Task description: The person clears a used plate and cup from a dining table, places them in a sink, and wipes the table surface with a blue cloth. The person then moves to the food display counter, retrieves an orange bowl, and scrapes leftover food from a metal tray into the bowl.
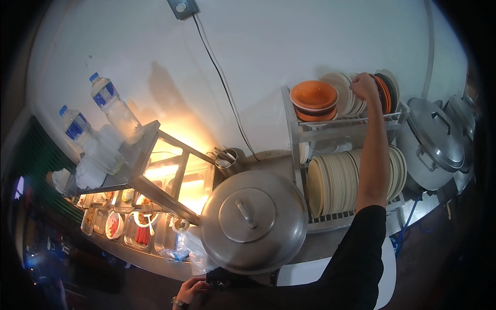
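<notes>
My right hand (363,87) reaches to the top tier of a metal dish rack (329,133), its curled fingers at the upright white plates (341,93); whether it grips one cannot be told. Orange and dark plates (383,93) stand just to its right, and orange bowls (314,95) are stacked to its left. On the tier below, a long row of cream plates (339,186) stands on edge, partly behind my forearm. My left hand (192,289), with a watch at the wrist, is low by my body near the counter edge; its fingers are bent and nothing shows in them.
A large lidded metal pot (254,223) stands between me and the wall. At left, a lit food display case (174,166) holds trays of food, with plastic bottles (116,112) on top. A utensil holder (228,162) is behind the pot. Another lidded pot (432,143) stands right of the rack.
</notes>
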Motion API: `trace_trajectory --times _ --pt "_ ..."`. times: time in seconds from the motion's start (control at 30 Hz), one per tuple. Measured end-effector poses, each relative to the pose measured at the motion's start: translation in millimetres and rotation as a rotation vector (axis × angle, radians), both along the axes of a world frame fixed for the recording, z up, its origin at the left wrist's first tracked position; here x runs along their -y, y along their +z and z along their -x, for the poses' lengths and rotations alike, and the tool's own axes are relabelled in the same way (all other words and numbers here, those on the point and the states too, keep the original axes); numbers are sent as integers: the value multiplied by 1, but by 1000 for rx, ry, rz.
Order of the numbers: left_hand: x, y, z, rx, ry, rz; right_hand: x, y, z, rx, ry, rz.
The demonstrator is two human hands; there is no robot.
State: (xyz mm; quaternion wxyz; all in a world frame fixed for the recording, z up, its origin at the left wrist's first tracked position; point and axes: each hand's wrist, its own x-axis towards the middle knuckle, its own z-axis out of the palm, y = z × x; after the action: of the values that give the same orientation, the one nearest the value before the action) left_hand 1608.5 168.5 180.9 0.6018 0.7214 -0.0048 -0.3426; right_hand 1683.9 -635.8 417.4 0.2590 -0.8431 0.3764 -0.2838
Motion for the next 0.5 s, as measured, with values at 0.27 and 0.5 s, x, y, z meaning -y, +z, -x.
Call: trace_trajectory --times 0.27,0.5 --pt "23 12 -27 47 -148 -117 -24 -26 -48 -29 -9 243" --pt "122 91 -87 798 -657 -337 -87 8 -41 -33 277 277"
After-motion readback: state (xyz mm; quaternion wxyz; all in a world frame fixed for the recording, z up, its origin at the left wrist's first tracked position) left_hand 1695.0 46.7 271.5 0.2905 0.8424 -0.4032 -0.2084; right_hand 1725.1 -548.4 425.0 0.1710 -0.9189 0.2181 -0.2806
